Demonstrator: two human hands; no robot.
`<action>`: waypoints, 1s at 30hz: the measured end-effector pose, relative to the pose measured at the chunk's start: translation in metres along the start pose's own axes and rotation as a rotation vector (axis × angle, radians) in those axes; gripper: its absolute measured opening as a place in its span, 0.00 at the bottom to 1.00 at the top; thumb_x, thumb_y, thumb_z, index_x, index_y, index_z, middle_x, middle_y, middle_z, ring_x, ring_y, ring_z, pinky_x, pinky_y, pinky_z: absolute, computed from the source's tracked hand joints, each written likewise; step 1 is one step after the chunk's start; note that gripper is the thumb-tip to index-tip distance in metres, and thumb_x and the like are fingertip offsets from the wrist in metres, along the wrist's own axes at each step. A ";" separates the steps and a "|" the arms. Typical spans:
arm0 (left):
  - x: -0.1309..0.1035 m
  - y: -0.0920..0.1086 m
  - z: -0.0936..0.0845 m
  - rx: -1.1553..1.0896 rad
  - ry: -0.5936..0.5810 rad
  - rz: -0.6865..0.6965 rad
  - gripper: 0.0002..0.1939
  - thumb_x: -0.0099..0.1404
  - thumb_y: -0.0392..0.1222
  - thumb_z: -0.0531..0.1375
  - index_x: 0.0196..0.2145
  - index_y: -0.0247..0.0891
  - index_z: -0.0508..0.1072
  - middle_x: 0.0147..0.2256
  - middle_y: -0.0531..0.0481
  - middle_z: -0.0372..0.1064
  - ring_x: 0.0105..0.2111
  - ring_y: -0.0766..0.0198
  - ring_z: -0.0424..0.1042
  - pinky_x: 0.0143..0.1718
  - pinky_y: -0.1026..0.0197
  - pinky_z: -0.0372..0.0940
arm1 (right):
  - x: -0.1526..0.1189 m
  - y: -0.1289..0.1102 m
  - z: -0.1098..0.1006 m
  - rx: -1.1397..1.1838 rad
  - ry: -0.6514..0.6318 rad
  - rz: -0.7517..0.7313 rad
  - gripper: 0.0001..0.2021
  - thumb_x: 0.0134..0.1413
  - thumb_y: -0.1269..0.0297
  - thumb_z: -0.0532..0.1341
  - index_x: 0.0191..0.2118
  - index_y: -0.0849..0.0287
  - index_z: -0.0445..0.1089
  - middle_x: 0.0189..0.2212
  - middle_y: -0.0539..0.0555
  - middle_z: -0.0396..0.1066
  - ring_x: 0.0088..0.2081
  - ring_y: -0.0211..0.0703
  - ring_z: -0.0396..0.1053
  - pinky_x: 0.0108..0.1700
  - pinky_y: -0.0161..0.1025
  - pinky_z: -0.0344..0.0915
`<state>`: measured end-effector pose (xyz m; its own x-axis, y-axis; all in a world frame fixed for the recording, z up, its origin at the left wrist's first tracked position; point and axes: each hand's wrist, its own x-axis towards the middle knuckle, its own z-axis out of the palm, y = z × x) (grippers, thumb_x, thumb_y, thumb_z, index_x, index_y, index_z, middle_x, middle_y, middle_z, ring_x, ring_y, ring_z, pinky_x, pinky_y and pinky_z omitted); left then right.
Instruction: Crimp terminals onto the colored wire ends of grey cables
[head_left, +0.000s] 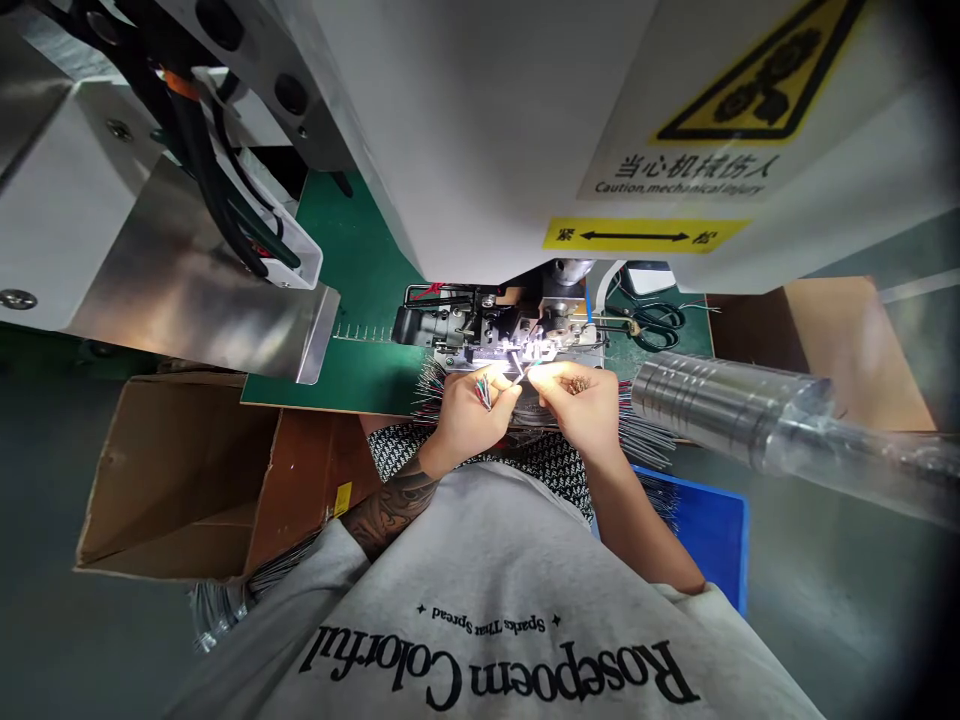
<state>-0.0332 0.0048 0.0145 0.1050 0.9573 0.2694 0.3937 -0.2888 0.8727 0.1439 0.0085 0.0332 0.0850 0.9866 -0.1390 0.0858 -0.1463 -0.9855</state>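
Note:
My left hand (474,412) is closed in a pinch on a thin grey cable, and the cable's coloured wire ends (484,392) fan out by its fingers. Close beside it, my right hand (583,402) pinches at a thin wire; the fingertips are small and glare-lit, so the grip's detail is hard to see. Both hands are just in front of the brightly lit terminal crimping machine's working head (531,345). Grey cables (646,432) with coloured ends lie beneath and to either side of my hands.
A white machine housing (510,130) hangs over the hands. At left are a metal guard (210,270) and cardboard box (176,470); at right, a plastic-wrapped metal tube (735,405), scissors (656,325) and a blue bin (712,540). The green table (337,370) lies beneath.

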 end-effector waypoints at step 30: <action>0.012 0.012 0.003 0.042 -0.031 0.110 0.18 0.72 0.39 0.65 0.24 0.40 0.70 0.22 0.54 0.71 0.24 0.66 0.67 0.33 0.58 0.64 | -0.004 -0.008 0.007 -0.092 0.172 -0.135 0.18 0.59 0.53 0.71 0.21 0.52 0.71 0.18 0.50 0.67 0.24 0.42 0.63 0.27 0.44 0.69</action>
<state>-0.0246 0.0130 0.0268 0.1774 0.9200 0.3496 0.4164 -0.3920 0.8203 0.1354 0.0066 0.0411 0.2337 0.9721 0.0195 0.1970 -0.0277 -0.9800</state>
